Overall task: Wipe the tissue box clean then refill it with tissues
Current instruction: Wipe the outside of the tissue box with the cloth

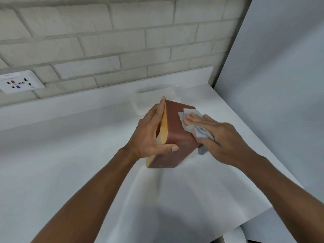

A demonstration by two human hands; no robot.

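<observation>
A brown tissue box (175,137) with a light wooden lid face stands tilted on its side on the white counter. My left hand (150,132) grips it from the left, fingers over the wooden face and thumb on the brown side. My right hand (215,135) presses a crumpled grey cloth (194,123) flat against the box's upper right brown side. Part of the cloth hangs below my fingers. No tissues are in sight.
A white sheet (175,199) covers the counter under the box. A brick wall with a socket plate (19,83) rises behind. A white panel (280,85) closes the right side. The counter's front edge (254,223) runs at lower right.
</observation>
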